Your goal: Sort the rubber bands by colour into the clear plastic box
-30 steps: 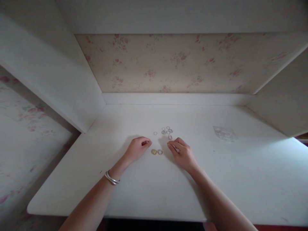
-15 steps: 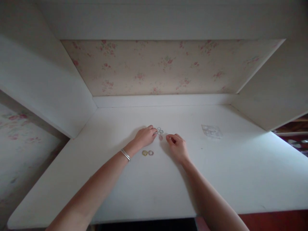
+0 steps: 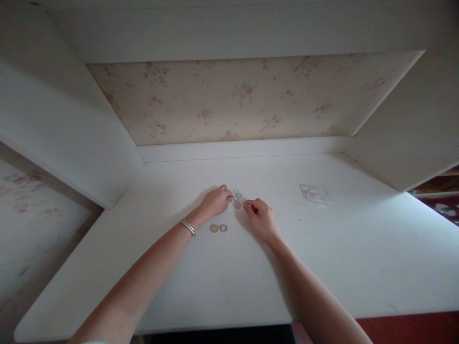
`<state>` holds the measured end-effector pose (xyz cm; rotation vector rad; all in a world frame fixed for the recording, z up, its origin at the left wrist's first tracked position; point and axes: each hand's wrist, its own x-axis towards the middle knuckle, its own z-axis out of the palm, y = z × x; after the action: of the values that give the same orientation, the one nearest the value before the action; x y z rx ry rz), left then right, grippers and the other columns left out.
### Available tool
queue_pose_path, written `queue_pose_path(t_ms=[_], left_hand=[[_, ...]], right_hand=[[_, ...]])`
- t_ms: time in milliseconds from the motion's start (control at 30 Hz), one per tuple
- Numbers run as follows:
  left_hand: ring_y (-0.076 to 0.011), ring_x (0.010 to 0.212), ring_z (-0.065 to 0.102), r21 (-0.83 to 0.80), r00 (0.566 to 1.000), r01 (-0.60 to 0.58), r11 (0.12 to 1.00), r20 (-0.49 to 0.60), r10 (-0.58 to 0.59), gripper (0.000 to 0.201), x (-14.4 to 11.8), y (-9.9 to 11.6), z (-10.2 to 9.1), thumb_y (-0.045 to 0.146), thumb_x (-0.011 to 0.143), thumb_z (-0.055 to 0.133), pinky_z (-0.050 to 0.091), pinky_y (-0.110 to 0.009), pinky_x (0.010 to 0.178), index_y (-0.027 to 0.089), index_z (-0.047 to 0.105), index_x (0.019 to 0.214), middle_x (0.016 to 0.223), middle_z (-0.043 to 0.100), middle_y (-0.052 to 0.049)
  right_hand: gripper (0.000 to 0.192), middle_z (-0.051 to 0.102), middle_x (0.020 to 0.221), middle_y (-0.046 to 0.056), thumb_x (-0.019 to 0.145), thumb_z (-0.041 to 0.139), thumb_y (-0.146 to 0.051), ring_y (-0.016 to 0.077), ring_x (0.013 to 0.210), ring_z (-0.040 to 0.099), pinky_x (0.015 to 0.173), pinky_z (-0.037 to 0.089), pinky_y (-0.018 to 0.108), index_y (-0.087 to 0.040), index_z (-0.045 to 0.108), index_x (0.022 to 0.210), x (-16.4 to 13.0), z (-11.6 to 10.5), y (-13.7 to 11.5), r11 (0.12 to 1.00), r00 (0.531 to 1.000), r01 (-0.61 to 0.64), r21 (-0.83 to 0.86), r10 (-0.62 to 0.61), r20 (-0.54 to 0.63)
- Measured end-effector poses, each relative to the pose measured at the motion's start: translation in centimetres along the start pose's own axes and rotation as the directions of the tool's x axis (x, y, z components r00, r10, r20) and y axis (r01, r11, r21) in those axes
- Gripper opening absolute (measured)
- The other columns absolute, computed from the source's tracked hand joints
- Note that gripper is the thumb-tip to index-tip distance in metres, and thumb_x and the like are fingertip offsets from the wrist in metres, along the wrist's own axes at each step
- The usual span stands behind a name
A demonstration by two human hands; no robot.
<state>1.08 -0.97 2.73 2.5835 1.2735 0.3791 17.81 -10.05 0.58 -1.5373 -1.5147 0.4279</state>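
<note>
A small heap of thin coloured rings (image 3: 237, 196) lies in the middle of a white desk (image 3: 201, 282). My left hand (image 3: 215, 201), with a silver bracelet on its wrist, rests with its fingertips at the heap's left edge. My right hand (image 3: 260, 217) lies just right of the heap, thumb and forefinger pinched near a pink ring; whether it grips one is too small to tell. Two rings, one yellow (image 3: 214, 228) and one pinkish (image 3: 223, 228), lie side by side nearer to me, between my wrists.
A small clear plastic bag (image 3: 314, 193) lies flat on the desk to the right. White side panels close in the desk on both sides, under an overhead shelf. Floral wallpaper (image 3: 236, 102) covers the back wall.
My left hand has reached forward from beside the two separate rings to the heap. My right hand has shifted slightly left toward the heap. The camera has tilted.
</note>
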Motion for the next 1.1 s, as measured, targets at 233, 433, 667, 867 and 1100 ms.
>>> queue_pose_path(t_ms=[233, 433, 667, 867, 1100], left_hand=[[-0.0147, 0.081, 0.059, -0.171, 0.993, 0.011, 0.985, -0.114, -0.031, 0.023, -1.1, -0.7, -1.1, 0.029, 0.088, 0.049, 0.045, -0.025, 0.078, 0.021, 0.07, 0.095, 0.091, 0.06, -0.004], [-0.0129, 0.075, 0.057, -0.276, 0.996, 0.001, 0.961, -0.084, -0.025, 0.025, -5.6, 0.3, -2.2, 0.033, 0.09, 0.048, 0.046, -0.023, 0.072, 0.021, 0.069, 0.095, 0.088, 0.058, -0.003], [-0.0126, 0.077, 0.058, -0.225, 1.0, -0.017, 0.974, -0.014, 0.014, 0.023, -10.4, 1.9, -2.0, 0.03, 0.092, 0.047, 0.046, -0.024, 0.074, 0.024, 0.069, 0.094, 0.09, 0.056, -0.003], [-0.0123, 0.076, 0.058, -0.144, 1.0, -0.021, 0.989, -0.004, 0.02, 0.025, -10.8, 2.3, -1.5, 0.031, 0.093, 0.044, 0.046, -0.024, 0.073, 0.026, 0.068, 0.096, 0.089, 0.055, -0.002], [-0.012, 0.075, 0.058, -0.151, 1.0, -0.02, 0.988, 0.006, 0.021, 0.025, -11.0, 2.5, -1.3, 0.031, 0.092, 0.044, 0.046, -0.024, 0.072, 0.026, 0.068, 0.097, 0.091, 0.055, -0.002]], right_hand=[[0.031, 0.056, 0.07, 0.002, 0.086, 0.046, -0.039, 0.0124, 0.06, 0.051, 0.059, 0.038, 0.025, -0.02, 0.071, 0.087, 0.0, 0.0, -0.2, 1.0, 1.0, -0.008, -0.007, 0.008, -0.003], [0.032, 0.057, 0.07, 0.002, 0.086, 0.045, -0.04, 0.0126, 0.06, 0.051, 0.059, 0.039, 0.025, -0.02, 0.071, 0.087, -0.1, 0.1, -0.2, 1.0, 1.0, -0.005, -0.013, 0.005, 0.003], [0.031, 0.057, 0.071, 0.002, 0.086, 0.045, -0.039, 0.0127, 0.061, 0.051, 0.06, 0.038, 0.025, -0.021, 0.071, 0.089, -0.2, 0.0, -0.4, 0.998, 0.999, 0.005, -0.06, -0.003, 0.033], [0.031, 0.057, 0.071, 0.002, 0.087, 0.045, -0.038, 0.0124, 0.061, 0.051, 0.061, 0.038, 0.025, -0.02, 0.071, 0.089, -0.3, 0.1, -0.2, 0.997, 0.999, 0.02, -0.075, -0.018, 0.028], [0.033, 0.059, 0.074, 0.003, 0.088, 0.044, -0.04, 0.0121, 0.061, 0.052, 0.06, 0.038, 0.025, -0.021, 0.071, 0.09, -0.5, 0.1, -0.3, 0.996, 0.998, 0.032, -0.079, -0.028, 0.048]])
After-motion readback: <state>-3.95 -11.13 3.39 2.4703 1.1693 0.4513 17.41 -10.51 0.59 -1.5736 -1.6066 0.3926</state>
